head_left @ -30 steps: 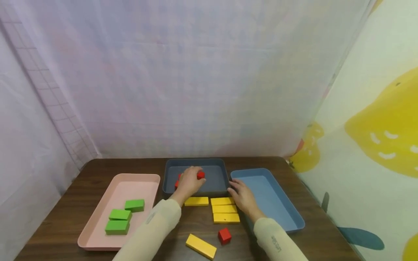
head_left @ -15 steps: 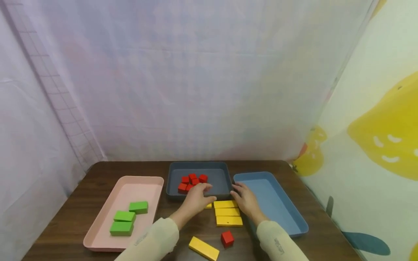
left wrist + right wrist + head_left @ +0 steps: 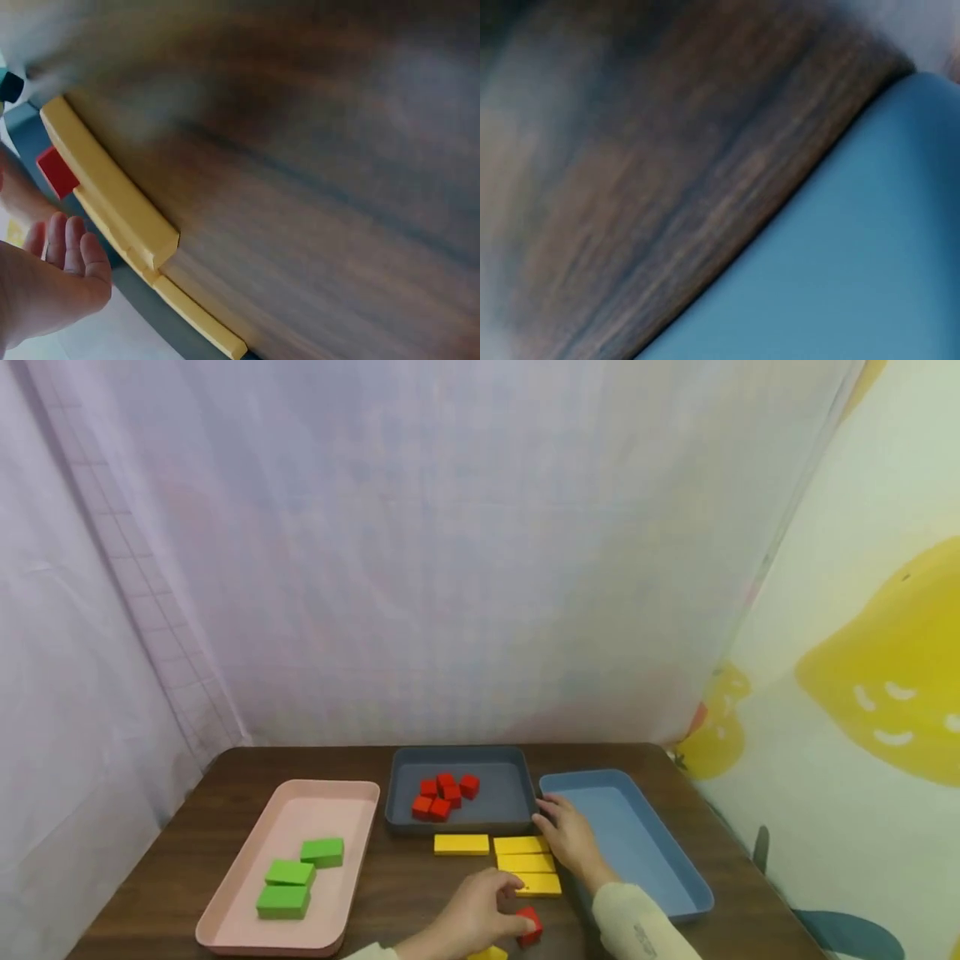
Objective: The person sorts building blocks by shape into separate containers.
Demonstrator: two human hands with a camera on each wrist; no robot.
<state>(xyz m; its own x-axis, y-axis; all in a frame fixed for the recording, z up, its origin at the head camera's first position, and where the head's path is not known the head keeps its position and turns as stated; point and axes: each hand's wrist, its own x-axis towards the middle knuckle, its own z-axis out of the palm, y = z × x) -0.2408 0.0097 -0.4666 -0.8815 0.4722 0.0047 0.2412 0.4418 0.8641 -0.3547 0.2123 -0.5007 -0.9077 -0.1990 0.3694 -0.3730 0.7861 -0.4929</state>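
Note:
My left hand (image 3: 476,914) is low over the front of the table, thumb and fingers spread around the near side of a lone red cube (image 3: 530,927). In the left wrist view a gap shows between the fingertips and the red cube (image 3: 57,172). A yellow block (image 3: 489,953) lies partly hidden under that hand. My right hand (image 3: 573,843) hangs relaxed at the left rim of the blue tray (image 3: 637,843), its fingertips beside a stack-like row of yellow blocks (image 3: 527,862). It holds nothing.
A dark grey tray (image 3: 495,768) at the back middle contains several red cubes (image 3: 442,795). The pink tray (image 3: 300,806) on the left carries three green blocks (image 3: 283,902). One more yellow block (image 3: 461,844) lies before the grey tray.
My left hand has come away from the grey tray, moving back toward me and right to the lone red cube. The red cubes in the tray are uncovered now. My right hand has barely shifted.

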